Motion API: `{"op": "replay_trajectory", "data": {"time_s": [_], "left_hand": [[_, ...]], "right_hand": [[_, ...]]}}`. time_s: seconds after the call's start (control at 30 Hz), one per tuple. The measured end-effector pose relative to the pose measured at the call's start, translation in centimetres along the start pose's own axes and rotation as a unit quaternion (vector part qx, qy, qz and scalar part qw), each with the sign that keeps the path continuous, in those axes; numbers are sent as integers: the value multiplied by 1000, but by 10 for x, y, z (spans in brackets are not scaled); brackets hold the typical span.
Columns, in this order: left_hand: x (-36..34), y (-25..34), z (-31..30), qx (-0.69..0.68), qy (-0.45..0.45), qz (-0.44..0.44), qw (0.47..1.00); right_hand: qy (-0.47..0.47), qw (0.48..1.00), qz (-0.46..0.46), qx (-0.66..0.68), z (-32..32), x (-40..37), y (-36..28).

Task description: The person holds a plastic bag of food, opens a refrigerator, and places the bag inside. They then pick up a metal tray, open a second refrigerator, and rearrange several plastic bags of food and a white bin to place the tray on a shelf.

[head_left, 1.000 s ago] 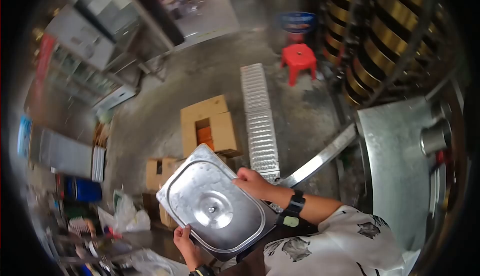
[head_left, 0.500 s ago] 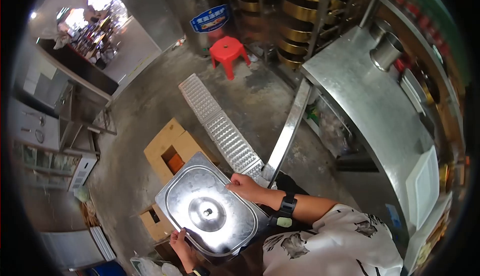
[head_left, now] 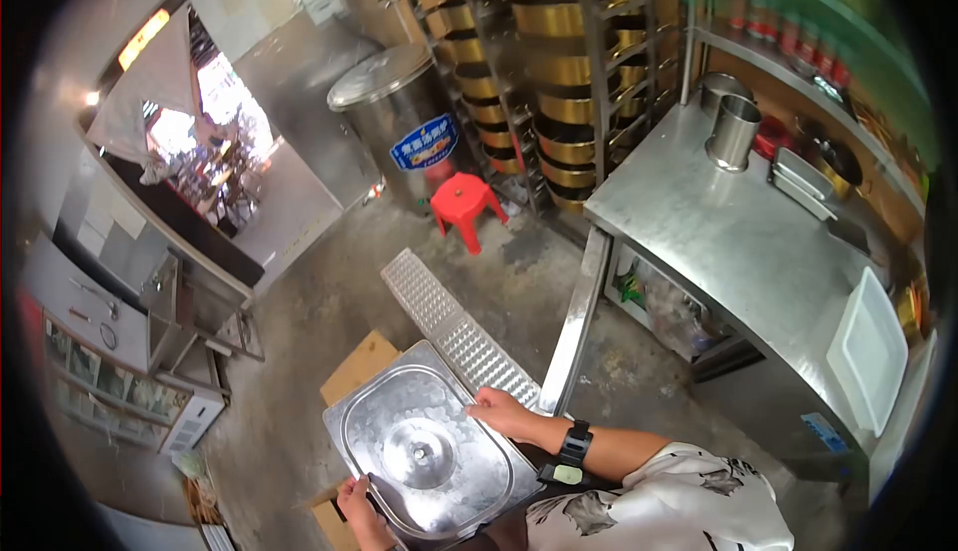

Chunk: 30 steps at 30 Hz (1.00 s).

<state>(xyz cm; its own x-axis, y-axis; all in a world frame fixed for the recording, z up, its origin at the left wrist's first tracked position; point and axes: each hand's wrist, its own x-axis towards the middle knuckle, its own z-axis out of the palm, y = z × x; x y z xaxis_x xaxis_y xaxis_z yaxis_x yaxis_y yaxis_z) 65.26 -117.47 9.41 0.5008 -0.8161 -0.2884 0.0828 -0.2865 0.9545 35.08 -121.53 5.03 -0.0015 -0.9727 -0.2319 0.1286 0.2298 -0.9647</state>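
A rectangular stainless steel food pan with a lid (head_left: pixel 399 406) is in front of me, low in the view. A round knob stands in the middle of its shiny lid. My left hand (head_left: pixel 356 499) is closed on the pan's near left edge. On the opposite edge, my right hand (head_left: pixel 499 414) grips with its thumb over the rim and the fingers hidden below. How deep the pan is and what it contains cannot be seen. Just beyond it, a cardboard box (head_left: pixel 361 363) on the floor is partly covered.
A perforated metal strip (head_left: pixel 449 326) lies on the floor, beside a steel beam (head_left: pixel 577 326). To the right stands a steel counter (head_left: pixel 689 212) with a metal canister (head_left: pixel 734 134) and a white tray (head_left: pixel 870 356). Ahead are a red stool (head_left: pixel 465 202), a big steel drum (head_left: pixel 394 117) and racks of golden pans (head_left: pixel 564 97).
The view has tilted upward, so the doorway, racks and counter show more fully. Both hands keep their hold on the pan, which now covers more of the cardboard box.
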Motion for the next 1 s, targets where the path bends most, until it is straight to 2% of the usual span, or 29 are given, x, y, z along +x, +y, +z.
{"op": "replay_trajectory", "data": {"time_s": [0.07, 0.1, 0.13, 0.17, 0.23, 0.27, 0.4, 0.5, 0.57, 0.6, 0.67, 0.77, 0.8, 0.83, 0.9, 1.0], "left_hand": [[11, 2, -4, 24, -1, 23, 999], [7, 7, -4, -2, -35, 7, 999], [-25, 35, 7, 136, -62, 57, 987], [-50, 58, 17, 269, -85, 108, 953], [-35, 58, 19, 207, -78, -8, 975], [-35, 53, 17, 198, -49, -1, 979], [-10, 38, 22, 185, -93, -56, 977], [3, 31, 45, 158, -154, -87, 971], [6, 31, 63, 93, -206, -111, 968], [6, 28, 76, 82, -203, -69, 973], [38, 11, 107, 69, -128, -72, 987], [52, 15, 135, 56, -194, -47, 978], [60, 12, 146, 29, -184, -77, 979], [57, 22, 162, 7, -193, -55, 980], [74, 22, 181, 43, -147, -42, 987], [92, 31, 207, 56, -100, -22, 993]], "right_hand": [[-1, 1000, 0, 16, 3, 3, -2], [12, 1000, 0, 0, 4, 4, -3], [17, 1000, -12, -9, 3, 3, -4], [21, 999, -21, -18, 2, 2, -8], [20, 998, -9, -56, -1, -2, -14], [29, 998, 0, -47, -1, -2, -8], [72, 996, 42, -40, -9, -11, 9], [95, 993, 66, -26, -26, -21, 10], [108, 989, 66, -71, -42, -20, 11], [126, 986, 76, -75, -51, -18, 7], [145, 984, 79, -70, -67, -12, -4], [154, 986, 55, -14, -88, 15, -12], [149, 987, 55, 14, -99, 28, -5], [140, 988, 57, 41, -110, 46, 0], [121, 985, 96, 82, -118, 62, -54], [87, 989, 96, 73, -126, 104, -88]]}}
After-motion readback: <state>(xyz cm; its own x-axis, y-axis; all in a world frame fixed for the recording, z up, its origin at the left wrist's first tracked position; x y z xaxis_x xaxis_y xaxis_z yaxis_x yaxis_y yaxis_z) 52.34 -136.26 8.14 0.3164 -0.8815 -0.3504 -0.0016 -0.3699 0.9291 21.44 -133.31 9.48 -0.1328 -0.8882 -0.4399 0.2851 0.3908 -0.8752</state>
